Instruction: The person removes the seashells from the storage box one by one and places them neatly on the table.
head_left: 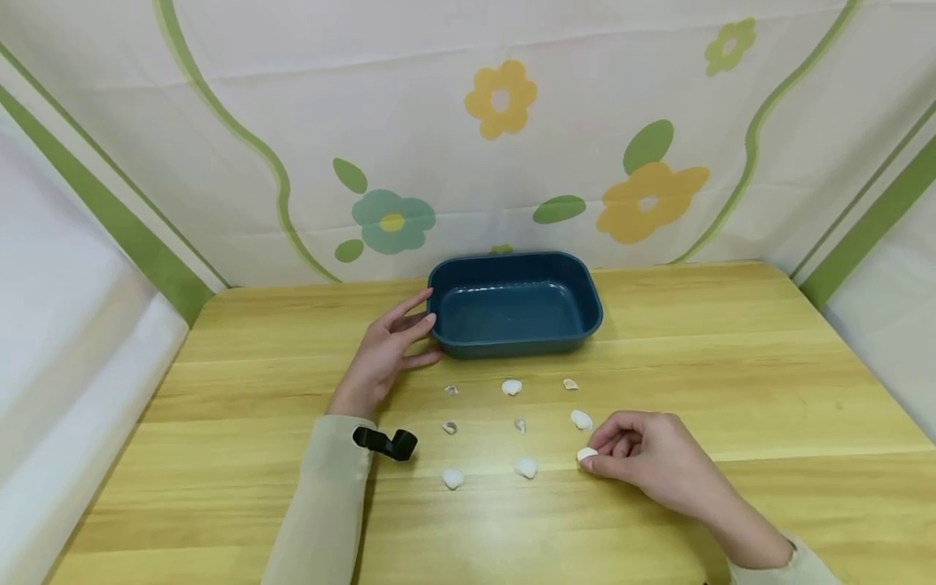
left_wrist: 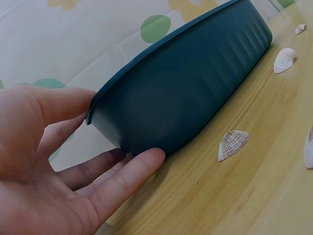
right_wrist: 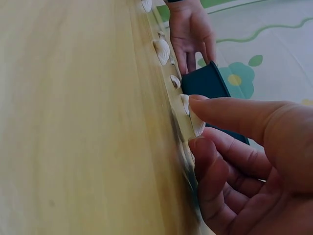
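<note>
Between thumb and fingertips, my right hand (head_left: 661, 455) pinches a white seashell (head_left: 587, 454), low over the table or touching it; I cannot tell which. The same shell (right_wrist: 197, 123) shows in the right wrist view. My left hand (head_left: 383, 353) touches the left end of a dark blue plastic basin (head_left: 512, 348), thumb at its rim and other fingers spread against the side and near the base. In front of the basin lie several shells in rough rows, among them a white shell (head_left: 581, 420) beside my right fingers and a brown-patterned shell (left_wrist: 233, 145).
The wooden table (head_left: 731, 366) backs onto a white cloth (head_left: 439, 97) printed with flowers, with more cloth at both sides. More white shells (head_left: 525, 468) lie between my hands. A black clip-like piece (head_left: 387, 444) sticks out from my left sleeve (head_left: 322, 496).
</note>
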The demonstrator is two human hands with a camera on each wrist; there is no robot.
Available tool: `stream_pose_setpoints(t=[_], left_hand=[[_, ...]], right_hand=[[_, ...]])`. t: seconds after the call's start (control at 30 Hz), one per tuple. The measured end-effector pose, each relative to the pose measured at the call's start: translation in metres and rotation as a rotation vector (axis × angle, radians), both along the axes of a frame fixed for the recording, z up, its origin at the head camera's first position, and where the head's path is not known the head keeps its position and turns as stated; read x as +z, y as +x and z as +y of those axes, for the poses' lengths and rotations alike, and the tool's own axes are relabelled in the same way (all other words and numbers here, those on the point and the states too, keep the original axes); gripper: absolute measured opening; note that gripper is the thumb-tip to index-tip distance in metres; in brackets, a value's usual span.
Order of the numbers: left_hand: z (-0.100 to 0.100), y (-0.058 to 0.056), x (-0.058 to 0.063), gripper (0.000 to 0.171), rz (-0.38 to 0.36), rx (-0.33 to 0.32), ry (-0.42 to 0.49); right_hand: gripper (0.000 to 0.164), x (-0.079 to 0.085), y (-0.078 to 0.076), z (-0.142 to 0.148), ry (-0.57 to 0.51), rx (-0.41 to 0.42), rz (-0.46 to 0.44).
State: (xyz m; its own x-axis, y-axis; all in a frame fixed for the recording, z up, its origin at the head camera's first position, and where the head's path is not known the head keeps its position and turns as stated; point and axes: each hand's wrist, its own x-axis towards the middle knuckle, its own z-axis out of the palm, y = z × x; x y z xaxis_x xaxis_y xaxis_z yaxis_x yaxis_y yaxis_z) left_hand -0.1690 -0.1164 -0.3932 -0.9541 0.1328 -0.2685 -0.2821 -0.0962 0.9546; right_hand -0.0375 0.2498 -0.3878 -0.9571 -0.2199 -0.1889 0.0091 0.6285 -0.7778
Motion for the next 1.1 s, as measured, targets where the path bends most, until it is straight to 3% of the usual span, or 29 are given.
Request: stream_pose_setpoints(t=[1.1], left_hand=[[0.0003, -0.0013, 0.0006, 0.051, 0.0, -0.003, 0.0]], right_hand=[[0.023, 0.0002, 0.0006, 0.0017, 0.092, 0.027, 0.041]])
